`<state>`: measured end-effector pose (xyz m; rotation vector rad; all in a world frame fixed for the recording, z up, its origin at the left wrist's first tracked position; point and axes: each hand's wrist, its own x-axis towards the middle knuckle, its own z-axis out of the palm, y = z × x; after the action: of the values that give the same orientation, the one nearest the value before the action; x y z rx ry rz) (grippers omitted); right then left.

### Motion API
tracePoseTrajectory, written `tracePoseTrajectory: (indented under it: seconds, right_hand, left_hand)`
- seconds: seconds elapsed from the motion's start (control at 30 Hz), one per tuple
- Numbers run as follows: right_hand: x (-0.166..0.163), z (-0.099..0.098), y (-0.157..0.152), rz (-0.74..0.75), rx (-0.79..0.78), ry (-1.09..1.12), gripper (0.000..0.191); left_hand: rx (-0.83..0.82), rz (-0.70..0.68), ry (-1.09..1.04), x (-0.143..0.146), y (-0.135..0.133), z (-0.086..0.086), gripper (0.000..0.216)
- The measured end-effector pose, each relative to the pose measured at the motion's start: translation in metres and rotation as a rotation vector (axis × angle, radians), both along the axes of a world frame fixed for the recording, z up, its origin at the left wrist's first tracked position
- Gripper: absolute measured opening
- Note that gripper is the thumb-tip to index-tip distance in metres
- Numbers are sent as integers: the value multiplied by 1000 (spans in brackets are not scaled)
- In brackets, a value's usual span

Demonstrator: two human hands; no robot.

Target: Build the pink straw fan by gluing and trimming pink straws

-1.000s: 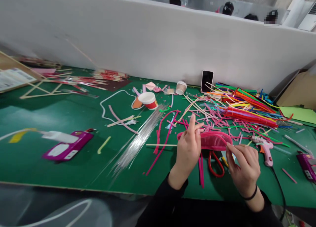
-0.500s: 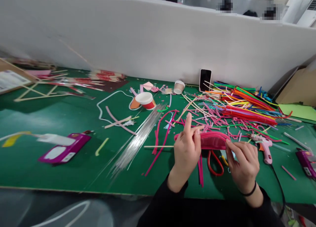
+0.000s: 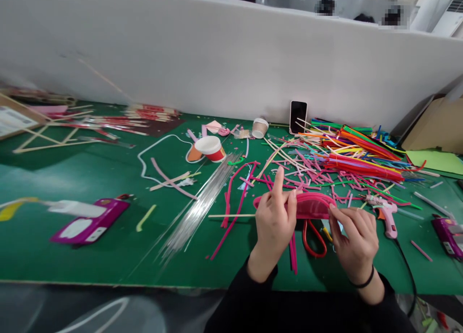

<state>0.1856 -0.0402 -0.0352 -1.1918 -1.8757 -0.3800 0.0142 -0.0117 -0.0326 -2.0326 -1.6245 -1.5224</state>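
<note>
A pink leaf-shaped piece (image 3: 311, 205) made of pink strips and mesh is held just above the green table (image 3: 90, 246). My left hand (image 3: 274, 223) grips its left end, fingers closed on it and the forefinger pointing up. My right hand (image 3: 353, 239) pinches its right end between thumb and fingertips. A thin wooden stick (image 3: 231, 215) sticks out to the left from under my left hand. Red-handled scissors (image 3: 313, 239) lie on the table below the pink piece, between my hands.
Coloured strips (image 3: 361, 157) are heaped at the right. A pink glue gun (image 3: 385, 215) lies by my right hand. Thin metal wires (image 3: 197, 207), paper cups (image 3: 213, 147), a phone (image 3: 298, 117) against the white partition and a purple box (image 3: 87, 223) are also on the table.
The view has drifted a little; both hands keep hold of the pink piece, with only small shifts of the fingers.
</note>
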Motion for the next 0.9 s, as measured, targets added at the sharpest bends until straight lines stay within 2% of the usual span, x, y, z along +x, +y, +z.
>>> tracePoseTrajectory:
  seconds: [0.27, 0.47, 0.77, 0.9]
  right_hand:
    - [-1, 2, -1, 10, -3, 18, 28]
    - [-2, 2, 0, 6, 14, 32, 21]
    - [-2, 3, -2, 11, 26, 45, 20]
    - [-2, 4, -2, 15, 30, 45, 20]
  left_hand:
    - [32, 26, 42, 0, 0, 0, 61]
    - [50, 50, 51, 0, 0, -1, 61]
    - [19, -189, -180, -9, -4, -8, 64]
    - [25, -227, -205, -12, -7, -11, 73]
